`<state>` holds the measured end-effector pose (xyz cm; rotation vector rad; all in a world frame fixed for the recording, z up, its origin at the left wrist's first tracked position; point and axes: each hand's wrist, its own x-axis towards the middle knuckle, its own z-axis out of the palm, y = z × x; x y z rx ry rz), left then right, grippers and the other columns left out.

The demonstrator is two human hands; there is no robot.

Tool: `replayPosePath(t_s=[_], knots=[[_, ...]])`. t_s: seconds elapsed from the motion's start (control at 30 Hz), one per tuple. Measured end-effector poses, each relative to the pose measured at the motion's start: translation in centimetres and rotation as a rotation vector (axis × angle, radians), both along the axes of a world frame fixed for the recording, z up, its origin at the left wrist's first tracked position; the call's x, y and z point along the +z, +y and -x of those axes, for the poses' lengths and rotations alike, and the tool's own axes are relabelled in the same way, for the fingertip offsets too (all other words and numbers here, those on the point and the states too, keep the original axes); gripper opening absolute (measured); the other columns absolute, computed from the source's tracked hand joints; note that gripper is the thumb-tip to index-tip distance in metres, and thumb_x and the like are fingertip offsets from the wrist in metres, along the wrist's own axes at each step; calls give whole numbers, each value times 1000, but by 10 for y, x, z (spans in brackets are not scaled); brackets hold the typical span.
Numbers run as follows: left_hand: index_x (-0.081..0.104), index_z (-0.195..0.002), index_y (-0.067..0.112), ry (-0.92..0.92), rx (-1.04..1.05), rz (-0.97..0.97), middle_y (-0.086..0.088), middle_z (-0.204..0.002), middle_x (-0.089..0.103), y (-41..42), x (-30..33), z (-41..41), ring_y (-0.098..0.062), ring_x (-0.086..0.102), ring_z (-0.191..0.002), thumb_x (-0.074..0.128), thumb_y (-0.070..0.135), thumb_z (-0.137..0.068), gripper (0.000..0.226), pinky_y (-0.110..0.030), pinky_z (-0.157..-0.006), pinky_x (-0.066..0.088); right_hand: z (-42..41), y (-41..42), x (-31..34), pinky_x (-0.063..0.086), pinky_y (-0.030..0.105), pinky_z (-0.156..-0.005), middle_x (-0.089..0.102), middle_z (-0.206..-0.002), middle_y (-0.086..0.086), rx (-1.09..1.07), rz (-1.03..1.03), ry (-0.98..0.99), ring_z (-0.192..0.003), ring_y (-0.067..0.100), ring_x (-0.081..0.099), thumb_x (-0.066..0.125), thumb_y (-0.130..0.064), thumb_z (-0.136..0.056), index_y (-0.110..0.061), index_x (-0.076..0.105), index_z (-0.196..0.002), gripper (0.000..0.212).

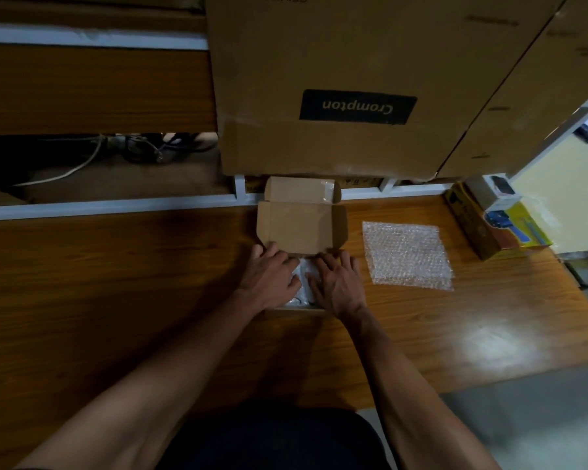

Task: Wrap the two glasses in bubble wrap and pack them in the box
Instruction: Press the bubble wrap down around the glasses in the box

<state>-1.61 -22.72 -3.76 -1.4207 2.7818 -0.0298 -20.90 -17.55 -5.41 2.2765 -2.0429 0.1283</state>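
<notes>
A small cardboard box (299, 228) is observed open on the wooden desk (116, 283), its lid flap raised toward the far edge. Both hands are placed in the box opening. The left hand (272, 276) and the right hand (336, 286) are laid flat, fingers (323, 262) spread and nearly straight, pressing down on a whitish wrapped bundle (302, 279) inside the box; nothing is gripped by either hand.

The bundle is judged to be bubble-wrapped glass, but whether one glass or two lie beneath the hands cannot be told, since most of the contents are covered. A dark curved line is noted at the near edge of the bundle; its nature cannot be determined.

A loose sheet of bubble wrap (406, 256) lies flat on the desk just right of the box, unused. This suggests that the second glass may not yet be wrapped. The box is not yet closed. A yellow carton (499, 228) stands further right.
</notes>
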Motion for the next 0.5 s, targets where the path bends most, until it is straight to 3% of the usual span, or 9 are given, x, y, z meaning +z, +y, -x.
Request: replayPosePath(t_s=[0.13, 0.33, 0.5], knots=[[64, -135, 26, 13, 57, 21, 3, -125, 65, 6, -3, -14, -23, 47, -119, 37, 56, -95, 57, -45, -87, 32, -9, 4, -3, 40, 44, -87, 58, -138, 2, 8, -49, -34, -114, 31, 47, 49, -43, -95, -27, 55, -140, 48], [55, -147, 30, -64, 123, -36, 7, -140, 60, 9, -6, -19, -26, 41, -123, 25, 58, -98, 64, -47, -89, 29, -20, 1, 5, 39, 50, -93, 55, -140, 0, -55, -127, -11, -120, 34, 45, 49, -45, -95, -32, 50, -144, 50], [56, -145, 26, -88, 139, -23, 7, -143, 56, 13, -3, -24, -25, 39, -123, 25, 59, -101, 63, -47, -88, 29, -14, 16, 2, 39, 51, -93, 60, -135, 3, -132, -53, -26, -117, 36, 50, 49, -50, -99, -23, 54, -141, 50]])
